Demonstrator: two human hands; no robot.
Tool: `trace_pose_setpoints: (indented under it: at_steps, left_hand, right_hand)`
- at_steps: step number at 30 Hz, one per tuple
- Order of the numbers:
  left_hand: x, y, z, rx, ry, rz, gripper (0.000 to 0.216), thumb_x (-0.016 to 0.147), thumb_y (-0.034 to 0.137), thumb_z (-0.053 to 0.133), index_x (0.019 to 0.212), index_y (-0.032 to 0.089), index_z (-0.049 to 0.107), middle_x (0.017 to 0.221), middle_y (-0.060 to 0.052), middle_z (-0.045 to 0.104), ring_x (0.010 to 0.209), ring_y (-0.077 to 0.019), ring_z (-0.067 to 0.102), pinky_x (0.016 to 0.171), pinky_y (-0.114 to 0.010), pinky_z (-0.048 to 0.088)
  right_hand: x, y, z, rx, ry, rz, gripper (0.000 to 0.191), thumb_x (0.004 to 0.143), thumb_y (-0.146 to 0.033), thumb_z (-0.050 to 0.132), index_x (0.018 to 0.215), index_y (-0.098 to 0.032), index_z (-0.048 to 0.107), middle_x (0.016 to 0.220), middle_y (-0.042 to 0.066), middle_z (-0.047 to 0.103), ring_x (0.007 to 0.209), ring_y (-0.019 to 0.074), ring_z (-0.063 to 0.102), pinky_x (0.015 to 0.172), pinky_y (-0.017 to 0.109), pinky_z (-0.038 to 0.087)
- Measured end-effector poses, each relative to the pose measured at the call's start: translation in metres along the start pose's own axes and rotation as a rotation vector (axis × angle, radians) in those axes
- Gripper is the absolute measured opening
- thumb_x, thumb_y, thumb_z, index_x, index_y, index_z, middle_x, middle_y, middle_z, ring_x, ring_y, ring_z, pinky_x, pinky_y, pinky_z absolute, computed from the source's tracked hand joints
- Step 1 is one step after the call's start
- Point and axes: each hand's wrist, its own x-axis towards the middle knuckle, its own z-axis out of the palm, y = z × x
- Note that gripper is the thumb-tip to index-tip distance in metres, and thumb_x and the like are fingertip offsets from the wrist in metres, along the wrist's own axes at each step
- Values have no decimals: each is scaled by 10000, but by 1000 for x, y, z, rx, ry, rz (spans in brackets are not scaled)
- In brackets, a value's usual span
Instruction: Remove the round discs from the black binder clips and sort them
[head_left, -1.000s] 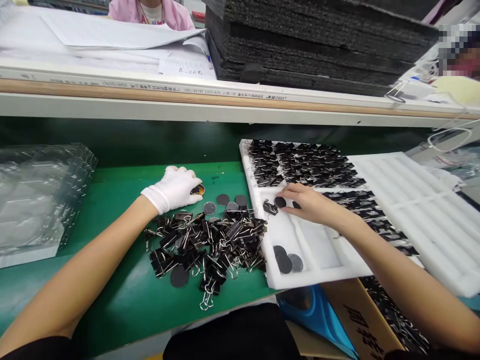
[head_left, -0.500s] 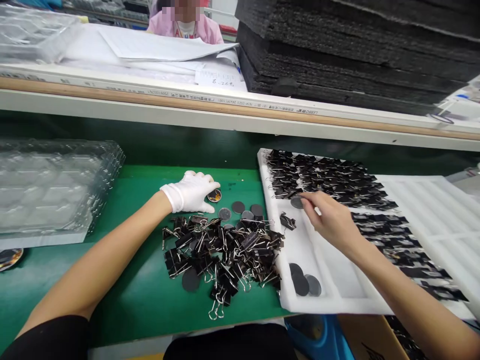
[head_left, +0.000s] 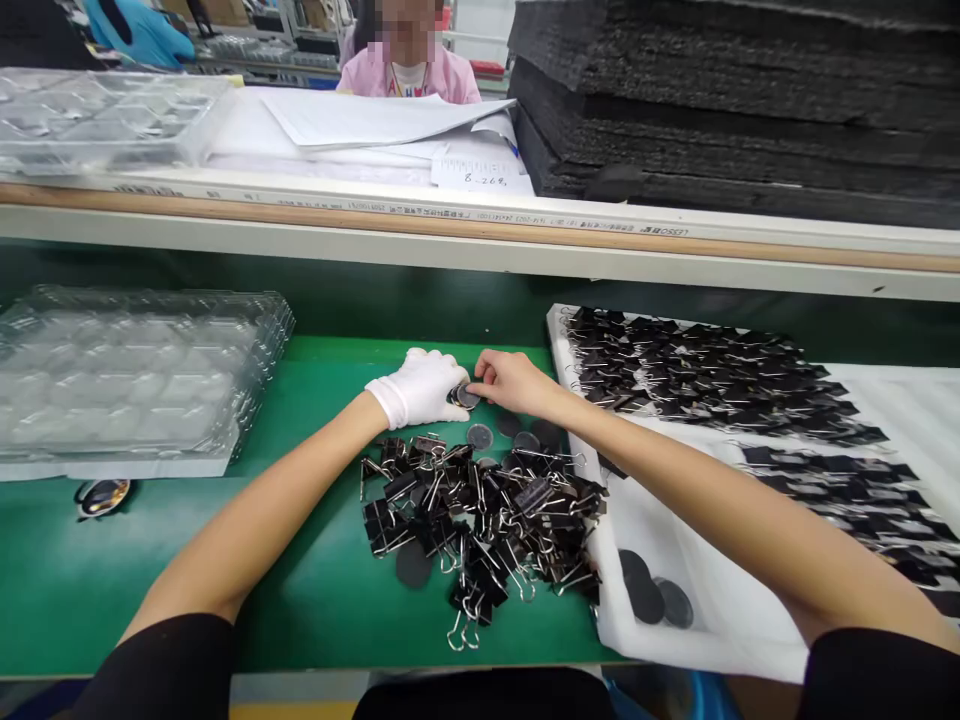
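My left hand, in a white glove, rests on the green table with thumb and fingers round the rim of a small round printed badge. My bare right hand pinches a dark grey disc against the top of the badge, covering most of its face. Loose dark discs lie just in front of both hands. Closer to me is a heap of black binder clips with silver wire handles, a few discs among them.
To the right, a white foam tray holds rows of binder clips and several loose discs. Stacked clear plastic trays stand left, near another round badge. A shelf edge crosses behind; a person sits beyond.
My right hand has moved left from the foam tray, bringing the dark disc onto the badge at my left hand. The left hand stays around the badge. The view has shifted slightly.
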Motion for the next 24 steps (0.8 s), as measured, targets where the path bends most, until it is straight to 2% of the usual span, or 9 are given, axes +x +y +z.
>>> trace_pose_setpoints:
  at_steps: [4,6,8,12,14,17,20,22,24]
  left_hand:
    - [1,-2,2,-26,-3,-1,523,892,631,608,1163,192,692,1096,-134,692,1043,-343,632,879,-456,408]
    - [2,-2,3,-36,3,-3,531,886,634,618,1174,195,692,1099,-134,693,1043,-347,631,878,-462,407]
    - [1,-1,3,-48,13,-7,525,879,628,634,1180,202,691,1098,-131,692,1047,-346,628,883,-459,402]
    - [1,-1,2,-74,16,-15,475,874,600,659,1146,213,704,1080,-120,694,1037,-329,627,882,-437,388]
    - [2,-1,2,-74,5,-18,470,875,603,655,1132,214,710,1082,-117,697,1032,-325,627,878,-431,383]
    - [6,1,4,-52,1,-42,530,852,651,660,1142,212,711,1091,-118,706,1031,-329,629,877,-431,380]
    - [8,6,5,19,33,-105,646,795,752,660,1091,183,729,1015,-134,720,995,-338,633,907,-464,366]
    - [7,9,3,89,80,-162,740,749,830,635,1040,158,740,949,-152,715,970,-353,629,933,-502,347]
    - [4,8,0,128,134,-176,812,726,857,628,1118,152,728,1012,-175,711,994,-371,616,933,-516,341]
  right_hand:
    - [1,2,2,-185,-22,6,264,874,-396,761,888,-223,562,756,-1,701,704,190,646,611,297,398]
    - [-6,-2,-7,-219,-41,15,262,917,-446,701,946,-220,571,748,7,696,697,200,635,610,305,391]
    - [-24,-8,-25,-228,-78,-38,269,963,-482,617,999,-216,593,783,28,707,717,209,639,626,317,413]
    - [-79,-17,-70,-166,-377,-196,322,980,-524,561,1067,-238,681,1016,59,741,863,219,682,717,331,507]
    - [-102,-15,-81,-189,-427,-211,294,1000,-468,540,1099,-251,712,1097,64,732,943,225,690,788,346,531]
    - [-120,-4,-76,-279,-389,-199,235,983,-354,574,1090,-224,739,1097,84,721,942,230,689,840,366,528]
    - [-120,7,-64,-297,-343,-204,206,968,-281,589,1024,-201,769,1020,83,729,859,213,692,814,355,519]
    - [-118,11,-61,-266,-283,-222,241,990,-289,564,998,-203,790,985,75,745,842,205,699,805,345,513]
    - [-115,12,-63,-220,-217,-225,280,1003,-342,559,986,-212,807,975,70,761,853,207,709,805,341,512]
